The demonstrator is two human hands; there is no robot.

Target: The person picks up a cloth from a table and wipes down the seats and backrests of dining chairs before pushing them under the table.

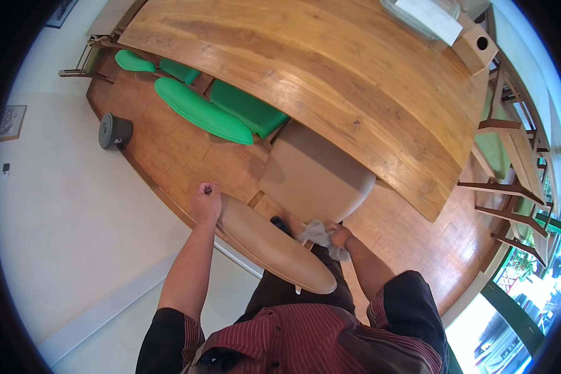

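Note:
A chair with a tan padded backrest (pixel 276 248) and a tan seat (pixel 315 175) stands close before me, its seat reaching partly under the wooden table. My left hand (pixel 206 203) is curled at the far left end of the backrest; whether its fingers grip the chair or only rest beside it cannot be told. On the other side, my right hand (pixel 340 235) holds a crumpled pale grey cloth (pixel 319 233) between the backrest and the seat, near the seat's rear edge. Part of the cloth hangs below the fingers.
The large wooden table (pixel 308 79) spans the top. Green padded chairs (pixel 203 110) line its near side. A dark lidded bin (pixel 115 131) stands by the white wall at left. A clear container (pixel 420 16) and a wooden box (pixel 475 49) sit on the table; wooden-framed chairs (pixel 498 154) stand right.

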